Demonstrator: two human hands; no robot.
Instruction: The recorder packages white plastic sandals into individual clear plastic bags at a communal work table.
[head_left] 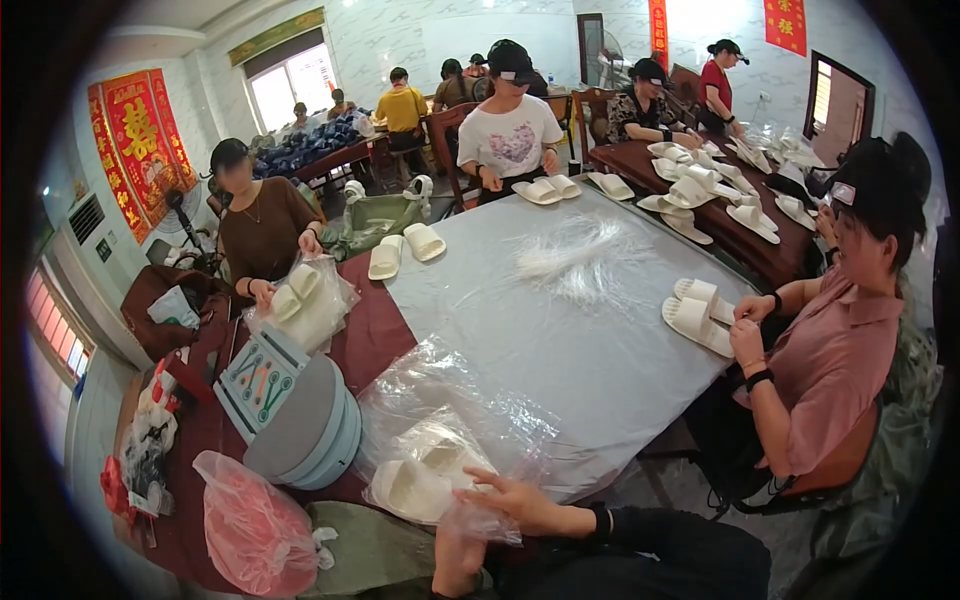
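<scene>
At the near edge of the table a pair of cream slippers (pixel 416 490) lies inside a clear plastic bag (pixel 440 400). My right hand (pixel 525 505) is at the bag's near end, its fingers bent over the bunched film beside the slippers. Just below it is my left hand (pixel 459 562), closed at the same loose film; its fingertips are partly hidden by the plastic. More clear bags lie spread flat beneath and beyond the slippers.
Left of the bag stand a grey-blue stacked case (pixel 300 420) and a pink plastic bag (pixel 255 525). Loose clear strips (pixel 585 260) lie on the grey table cover (pixel 480 300). Co-workers handle slippers at left, far side and right; more slippers (pixel 700 185) cover another table.
</scene>
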